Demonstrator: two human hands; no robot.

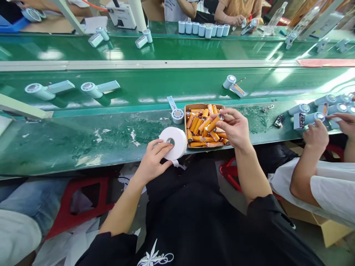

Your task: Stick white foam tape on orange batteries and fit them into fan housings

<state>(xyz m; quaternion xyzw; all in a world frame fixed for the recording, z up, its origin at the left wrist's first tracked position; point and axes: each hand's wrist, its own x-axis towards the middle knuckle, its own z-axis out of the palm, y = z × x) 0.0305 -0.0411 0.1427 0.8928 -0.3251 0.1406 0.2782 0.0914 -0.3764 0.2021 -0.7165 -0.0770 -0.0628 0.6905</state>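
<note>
Your left hand (158,157) had its fingers over the white tape roll (180,142) at the front edge of the bench (61,144); a loose grip might have dropped the roll, and its dangling tail (176,163) could have snagged. Your right hand (234,127) was pinched on one orange cell (214,123) over the carton (194,106); a slack pinch could have spilled it. From the left, you had two blue fans (90,88) on the near belt (166,81), one roll, one fan by the carton (177,116), one carton, cells too heaped to count, and one further fan on the belt (229,82).
</note>
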